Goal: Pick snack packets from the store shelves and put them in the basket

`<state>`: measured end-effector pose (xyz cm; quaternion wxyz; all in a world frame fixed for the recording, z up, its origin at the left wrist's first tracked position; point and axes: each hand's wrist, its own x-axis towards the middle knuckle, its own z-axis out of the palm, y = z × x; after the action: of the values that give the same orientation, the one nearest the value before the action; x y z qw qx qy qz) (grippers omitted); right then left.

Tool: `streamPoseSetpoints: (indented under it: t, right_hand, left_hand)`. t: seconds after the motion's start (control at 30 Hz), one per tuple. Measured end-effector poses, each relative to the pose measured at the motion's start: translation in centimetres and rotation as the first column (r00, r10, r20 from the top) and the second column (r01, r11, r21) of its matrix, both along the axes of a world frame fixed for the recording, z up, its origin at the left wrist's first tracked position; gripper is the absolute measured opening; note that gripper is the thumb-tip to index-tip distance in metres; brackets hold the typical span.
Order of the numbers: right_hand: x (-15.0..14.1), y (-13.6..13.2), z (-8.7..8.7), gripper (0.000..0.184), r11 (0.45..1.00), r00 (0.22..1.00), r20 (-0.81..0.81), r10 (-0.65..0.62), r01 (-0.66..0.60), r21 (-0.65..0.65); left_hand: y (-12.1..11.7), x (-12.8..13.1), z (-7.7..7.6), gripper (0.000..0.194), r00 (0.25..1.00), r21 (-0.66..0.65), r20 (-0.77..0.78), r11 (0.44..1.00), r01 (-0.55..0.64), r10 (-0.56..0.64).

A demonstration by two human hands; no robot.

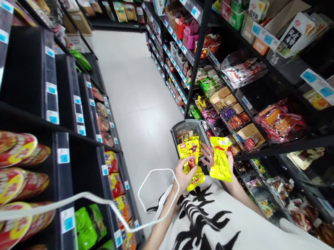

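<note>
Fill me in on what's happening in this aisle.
A person in a white top with a black print is handling snacks. The left hand holds one yellow packet, and the right hand holds another yellow packet beside it, its fingers spread. Just beyond them is a grey basket with more packets inside. Stocked shelves stand on the right.

Pale tiled floor [127, 76]; black shelving [29, 67] both sides.
</note>
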<state>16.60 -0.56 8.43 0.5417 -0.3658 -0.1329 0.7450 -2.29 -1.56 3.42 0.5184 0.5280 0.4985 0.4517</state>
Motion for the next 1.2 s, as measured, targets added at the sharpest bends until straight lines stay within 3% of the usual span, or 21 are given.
streamPoseSetpoints:
  t: [0.17,0.43,0.63,0.87,1.07,1.2]
  right_hand:
    - [-0.4,-0.3,1.1,0.058,0.989,0.995,-0.007,0.098,-0.097,0.115]
    - [0.0,-0.4,0.1,0.059,0.988,0.989,0.062,0.131,-0.136,0.073]
    - [-0.8,0.3,-0.4,0.032,0.965,0.932,0.274,0.235,-0.259,0.052]
    - [-3.3,0.9,-1.8,0.039,0.999,0.846,0.533,-0.021,0.035,-0.016]
    - [-3.0,0.9,-0.8,0.02,1.0,0.931,0.365,0.02,-0.017,-0.013]
    - [-2.3,0.9,-0.6,0.016,0.997,0.898,0.434,0.072,-0.073,-0.014]
  left_hand:
    - [0.5,0.0,-0.2,0.038,0.992,-0.074,0.109,0.996,-0.056,0.064]
    - [0.6,0.2,-0.3,0.044,0.983,-0.1,0.166,0.993,-0.057,0.073]
    - [0.6,0.1,-0.5,0.044,0.981,-0.13,0.193,0.992,-0.001,0.027]
    - [0.7,0.5,-0.4,0.049,0.988,-0.044,0.146,0.998,0.053,-0.046]
    - [0.8,1.0,-0.9,0.059,0.995,-0.007,0.089,0.999,0.036,-0.035]
    - [0.9,1.2,-1.3,0.064,0.997,-0.037,0.074,0.999,-0.013,0.016]
